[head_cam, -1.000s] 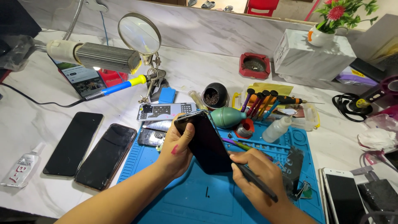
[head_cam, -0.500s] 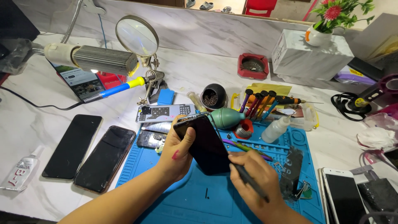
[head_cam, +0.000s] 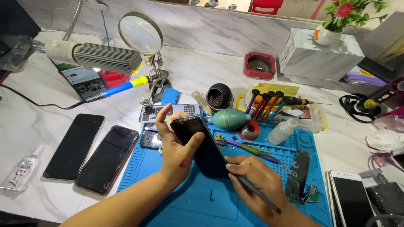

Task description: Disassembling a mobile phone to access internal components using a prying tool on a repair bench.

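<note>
Left hand (head_cam: 179, 153) grips a black phone (head_cam: 202, 145), thumb across its dark face, fingers wrapped behind the far edge. Phone is held tilted above the blue work mat (head_cam: 168, 201), near the mat's middle. Right hand (head_cam: 254, 185) is closed around a thin dark tool (head_cam: 259, 194); its tip meets the phone's near right edge, though the exact contact point is probably hidden by the fingers. Just beyond the phone: teal rubber blower (head_cam: 229, 118), purple tweezers (head_cam: 252, 149), small white squeeze bottle (head_cam: 283, 131). Left of the mat, two dark phones (head_cam: 90, 151) lie flat on the white marbled surface (head_cam: 38, 126). Far left, a magnifier lamp (head_cam: 140, 33).
</note>
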